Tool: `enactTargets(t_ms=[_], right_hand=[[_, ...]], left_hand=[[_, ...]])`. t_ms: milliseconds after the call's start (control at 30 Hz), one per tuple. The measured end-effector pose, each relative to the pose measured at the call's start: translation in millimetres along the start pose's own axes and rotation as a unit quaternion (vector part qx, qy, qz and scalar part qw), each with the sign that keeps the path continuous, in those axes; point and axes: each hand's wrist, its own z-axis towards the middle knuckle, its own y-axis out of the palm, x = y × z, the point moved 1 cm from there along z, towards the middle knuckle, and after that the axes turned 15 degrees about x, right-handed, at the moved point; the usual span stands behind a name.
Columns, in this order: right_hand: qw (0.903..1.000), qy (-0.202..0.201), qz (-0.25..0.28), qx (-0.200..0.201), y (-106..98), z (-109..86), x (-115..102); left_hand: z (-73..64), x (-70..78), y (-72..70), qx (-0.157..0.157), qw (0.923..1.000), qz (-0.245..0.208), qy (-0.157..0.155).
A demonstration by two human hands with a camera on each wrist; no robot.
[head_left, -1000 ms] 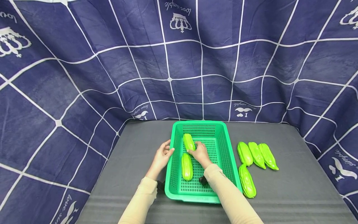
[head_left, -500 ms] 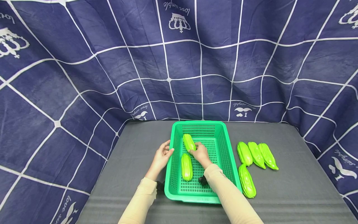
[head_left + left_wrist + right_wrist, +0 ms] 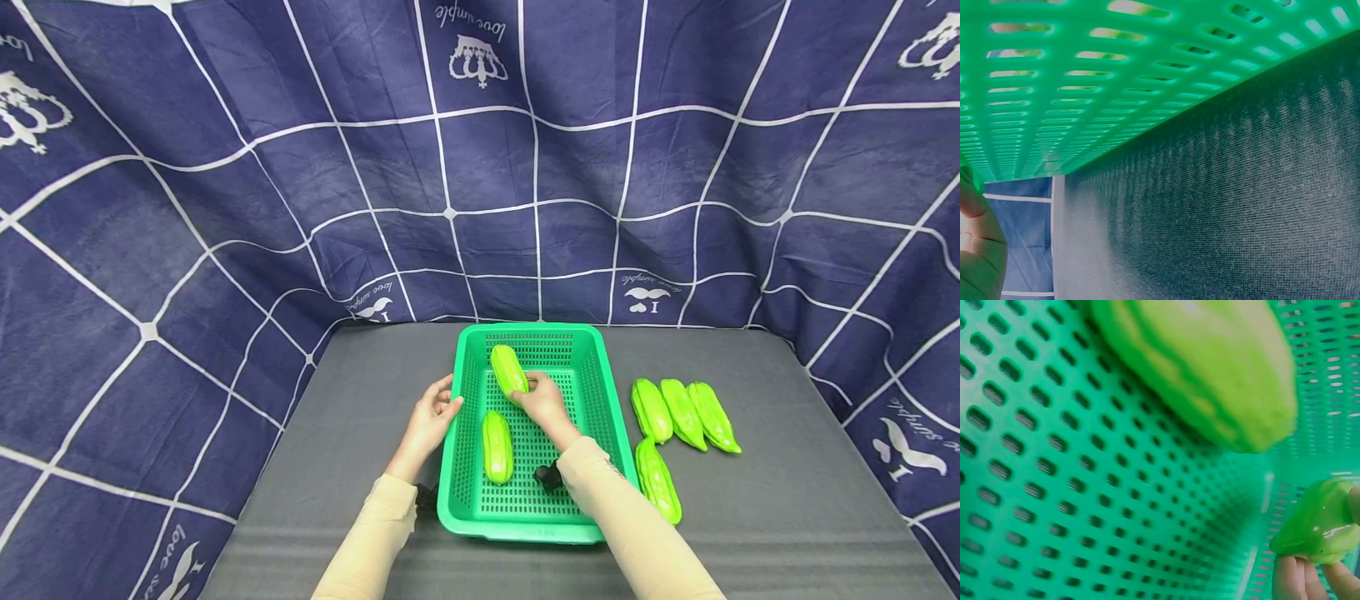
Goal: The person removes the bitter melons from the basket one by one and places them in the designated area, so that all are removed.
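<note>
Gourd (image 3: 508,368) shifted, gripped in right hand (image 3: 546,405), second gourd (image 3: 497,448) in basket (image 3: 525,532)

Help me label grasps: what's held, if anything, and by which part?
The right grip holds a green vegetable by its near end. Whether the left grip holds the basket can't be told.

You grip the near end of a glossy, ridged green gourd (image 3: 507,367), its far end angled left, inside an upright, rectangular, perforated green basket (image 3: 525,530) resting on the gray table (image 3: 375,375).
</note>
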Motion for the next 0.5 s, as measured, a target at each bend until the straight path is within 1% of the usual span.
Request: enactTargets(t_ms=[100,267,500], right_hand=[[1.0,0.002,0.008,0.003,-8,-1.0,-5],[0.9997,-0.009,0.018,0.01,-22,-3.7,-14],[0.9991,-0.014,0.038,0.011,-43,-7.4,-22]], left_hand=[[0.2,0.8,0.0,0.002,1.0,0.001,0.003],[0.7,2.0,0.1,0.002,1.0,0.002,0.003],[0.8,0.0,0.1,-0.002,1.0,0.005,0.005]])
